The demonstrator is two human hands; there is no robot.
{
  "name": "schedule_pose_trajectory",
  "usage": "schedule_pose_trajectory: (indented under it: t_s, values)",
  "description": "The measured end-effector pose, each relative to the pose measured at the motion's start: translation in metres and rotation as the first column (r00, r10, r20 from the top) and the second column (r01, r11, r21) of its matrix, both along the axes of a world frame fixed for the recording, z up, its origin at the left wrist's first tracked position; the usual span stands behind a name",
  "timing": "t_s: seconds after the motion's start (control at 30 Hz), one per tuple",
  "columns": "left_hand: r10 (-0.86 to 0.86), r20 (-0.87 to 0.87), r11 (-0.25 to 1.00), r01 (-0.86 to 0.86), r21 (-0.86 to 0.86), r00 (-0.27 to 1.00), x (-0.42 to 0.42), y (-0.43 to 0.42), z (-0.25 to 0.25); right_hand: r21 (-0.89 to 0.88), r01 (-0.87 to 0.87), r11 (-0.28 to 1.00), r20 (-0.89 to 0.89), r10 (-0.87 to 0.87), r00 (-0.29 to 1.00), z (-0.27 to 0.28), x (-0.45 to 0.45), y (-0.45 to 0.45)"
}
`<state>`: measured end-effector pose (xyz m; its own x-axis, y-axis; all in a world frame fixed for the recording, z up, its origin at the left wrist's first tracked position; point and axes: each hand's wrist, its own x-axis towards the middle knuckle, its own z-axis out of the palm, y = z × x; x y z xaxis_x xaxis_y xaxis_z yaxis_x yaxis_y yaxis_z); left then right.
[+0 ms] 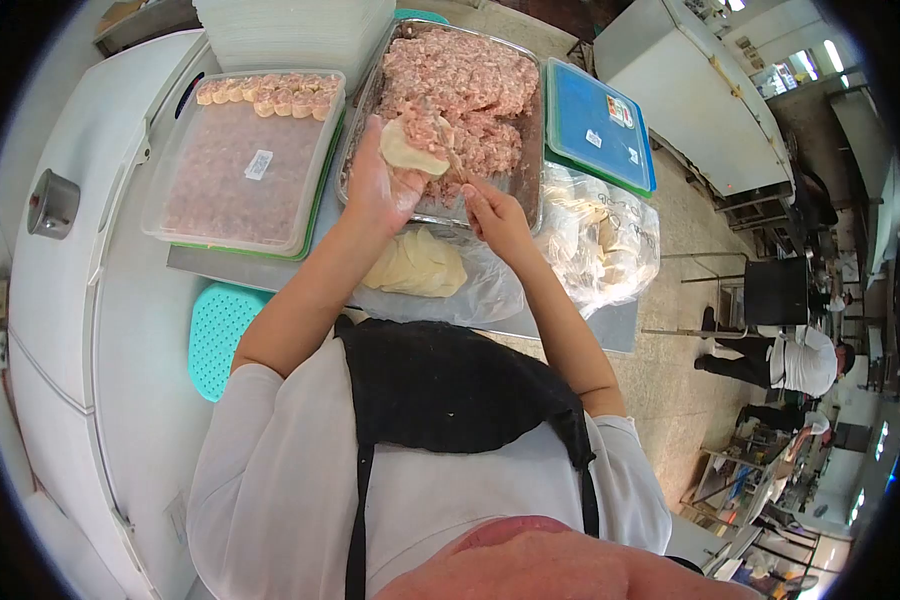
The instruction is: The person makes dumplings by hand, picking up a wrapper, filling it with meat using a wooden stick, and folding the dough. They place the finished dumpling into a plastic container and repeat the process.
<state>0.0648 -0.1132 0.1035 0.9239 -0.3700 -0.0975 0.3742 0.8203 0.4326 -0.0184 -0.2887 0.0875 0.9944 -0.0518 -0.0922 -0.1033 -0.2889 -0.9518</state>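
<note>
A round dough wrapper (410, 150) lies on my left hand (378, 185), with some ground meat on it. My right hand (494, 215) is closed around a thin utensil, whose tip is close to the wrapper and the meat. Both hands are over the near edge of a metal tray (526, 190) filled with ground meat (460, 75). Just below the tray, a stack of pale dough wrappers (420, 264) rests on a plastic bag.
A translucent container (250, 170) with filled dumplings along its far edge is at left. Blue and green lids (602, 128) and bagged wrappers (600, 235) are at right. A turquoise perforated stool (222, 335) stands below the table. Two people are in the right background.
</note>
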Motion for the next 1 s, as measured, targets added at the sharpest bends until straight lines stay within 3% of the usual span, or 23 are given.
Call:
schedule_pose_trajectory:
  t_s: [0.03,0.07,0.1,0.13,0.2,0.23,0.3,0.43,0.5,0.57,0.67,0.73,0.77,0.8,0.83,0.87,0.9,0.93,0.97,1.0]
  values:
    - [0.005,-0.078,0.989,-0.016,-0.146,0.997,0.001,-0.001,0.004,0.003,-0.010,1.000,0.000,0.010,1.000,0.000,0.001,-0.009]
    - [0.017,-0.078,0.989,-0.028,-0.145,0.997,0.002,-0.002,0.001,-0.335,-0.040,0.941,0.217,0.118,0.969,0.004,0.001,-0.023]
    - [0.056,-0.137,0.991,-0.071,-0.111,0.989,0.005,-0.001,-0.005,-0.630,0.017,0.776,0.377,0.286,0.881,0.010,0.003,-0.035]
    - [0.096,-0.196,0.991,-0.112,-0.073,0.976,0.007,-0.002,-0.012,-0.630,0.007,0.777,0.377,0.297,0.877,0.028,-0.001,-0.038]
    - [0.129,-0.245,0.987,-0.149,-0.064,0.961,0.008,-0.009,-0.020,-0.858,-0.095,0.506,0.092,0.332,0.939,0.059,-0.012,-0.042]
    - [0.147,-0.289,0.984,-0.171,-0.058,0.946,0.008,-0.013,-0.020,-0.856,-0.097,0.508,0.095,0.339,0.936,0.052,-0.010,-0.044]
    - [0.151,-0.302,0.982,-0.178,-0.065,0.941,-0.003,-0.023,0.002,-0.772,0.013,0.635,0.335,0.389,0.858,0.033,-0.006,-0.045]
    - [0.191,-0.300,0.979,-0.203,-0.008,0.935,-0.011,-0.031,0.012,-0.861,-0.121,0.495,0.155,0.479,0.864,0.077,-0.007,-0.061]
    - [0.222,-0.279,0.974,-0.224,0.027,0.934,-0.010,-0.038,0.011,-0.880,-0.112,0.462,0.094,0.400,0.912,0.103,-0.021,-0.057]
    - [0.247,-0.259,0.969,-0.239,0.062,0.934,-0.010,-0.045,0.011,-0.838,-0.110,0.534,0.160,0.435,0.886,0.077,-0.016,-0.059]
    - [0.263,-0.310,0.955,-0.291,-0.048,0.914,-0.012,-0.053,0.018,-0.768,-0.137,0.625,0.268,0.509,0.818,0.062,-0.002,-0.083]
    - [0.174,-0.040,0.984,-0.176,-0.038,0.984,-0.009,-0.045,0.003,-0.742,-0.158,0.652,0.317,0.549,0.773,0.066,0.004,-0.100]
    - [0.179,-0.033,0.983,-0.180,-0.034,0.983,-0.008,-0.039,0.001,-0.602,-0.220,0.768,0.267,0.454,0.850,0.071,0.003,-0.107]
    - [0.040,0.163,0.974,-0.075,0.215,0.986,-0.012,-0.034,0.005,-0.439,-0.254,0.862,0.189,0.365,0.912,0.076,0.002,-0.112]
    - [-0.144,0.306,0.885,-0.016,0.465,0.941,-0.021,-0.034,0.016,-0.438,-0.255,0.862,0.191,0.367,0.910,0.080,0.000,-0.115]
    - [-0.120,0.393,0.807,-0.141,0.573,0.912,-0.028,-0.038,0.030,-0.362,-0.326,0.873,0.047,0.367,0.929,0.084,-0.002,-0.117]
    - [-0.114,0.394,0.806,-0.147,0.574,0.912,-0.028,-0.039,0.035,-0.276,-0.386,0.880,-0.099,0.374,0.922,0.088,-0.005,-0.118]
    - [-0.193,0.697,0.579,-0.493,0.649,0.691,-0.025,-0.039,0.038,-0.275,-0.393,0.877,-0.097,0.381,0.919,0.093,-0.009,-0.118]
    - [-0.374,0.843,0.324,-0.797,0.510,0.387,-0.023,-0.038,0.041,-0.349,-0.415,0.840,-0.029,0.433,0.901,0.098,-0.013,-0.118]
    - [-0.374,0.843,0.318,-0.800,0.509,0.388,-0.022,-0.035,0.046,-0.424,-0.426,0.800,0.036,0.485,0.874,0.100,-0.016,-0.118]
